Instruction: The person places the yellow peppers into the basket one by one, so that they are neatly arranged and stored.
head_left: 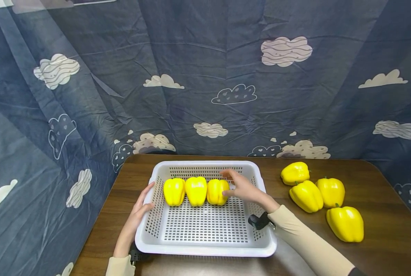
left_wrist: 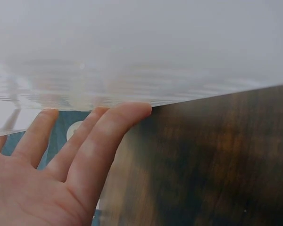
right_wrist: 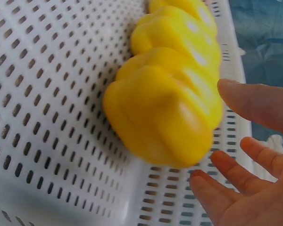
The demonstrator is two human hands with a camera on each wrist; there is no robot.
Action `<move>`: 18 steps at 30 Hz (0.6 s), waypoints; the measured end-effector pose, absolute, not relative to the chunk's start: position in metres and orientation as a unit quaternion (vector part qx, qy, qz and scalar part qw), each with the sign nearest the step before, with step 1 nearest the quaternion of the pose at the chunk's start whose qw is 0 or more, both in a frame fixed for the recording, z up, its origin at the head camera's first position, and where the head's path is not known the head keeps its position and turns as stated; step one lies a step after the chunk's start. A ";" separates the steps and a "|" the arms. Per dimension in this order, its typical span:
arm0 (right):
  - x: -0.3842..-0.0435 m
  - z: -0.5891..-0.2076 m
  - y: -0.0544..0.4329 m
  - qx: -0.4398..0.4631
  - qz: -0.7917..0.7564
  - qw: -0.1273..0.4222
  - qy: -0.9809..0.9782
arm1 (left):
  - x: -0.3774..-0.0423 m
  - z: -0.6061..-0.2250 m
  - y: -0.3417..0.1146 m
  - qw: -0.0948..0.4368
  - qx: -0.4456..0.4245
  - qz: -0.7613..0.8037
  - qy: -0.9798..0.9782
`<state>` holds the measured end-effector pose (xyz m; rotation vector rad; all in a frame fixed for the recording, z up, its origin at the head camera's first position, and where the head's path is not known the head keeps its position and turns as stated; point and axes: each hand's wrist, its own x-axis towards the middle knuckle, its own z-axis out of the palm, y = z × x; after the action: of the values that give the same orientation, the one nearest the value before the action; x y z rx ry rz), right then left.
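White perforated plastic basket (head_left: pixel 205 251) holds three glossy yellow peppers (head_left: pixel 196 191); right hand (head_left: pixel 244 188), fingers spread, beside rightmost; left hand (head_left: pixel 137 213) straight-fingered against left side.

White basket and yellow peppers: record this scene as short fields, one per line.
Basket: white, perforated, on the wooden table
Basket peppers: three, yellow, in a row
Table peppers: four, yellow, right of the basket
Left hand: touches the basket's left side
Right hand: beside the rightmost basket pepper; contact unclear
Backdrop: dark blue cloth, cloud prints
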<state>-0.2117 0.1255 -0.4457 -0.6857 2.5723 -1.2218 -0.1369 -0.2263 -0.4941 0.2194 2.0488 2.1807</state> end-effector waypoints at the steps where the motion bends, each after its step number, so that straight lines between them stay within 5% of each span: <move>1: -0.211 -0.444 0.128 -0.233 -0.424 0.107 0.869 | -0.137 -0.494 -0.226 0.071 0.073 0.726 0.680; 18: -0.196 -0.416 0.174 -0.213 -0.512 0.081 0.828 | -0.136 -0.495 -0.226 0.062 0.068 0.721 0.687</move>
<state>-0.1960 0.1739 -0.4159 -0.6356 2.4758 -1.5292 -0.1360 -0.2255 -0.4947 0.2046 2.0777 2.1794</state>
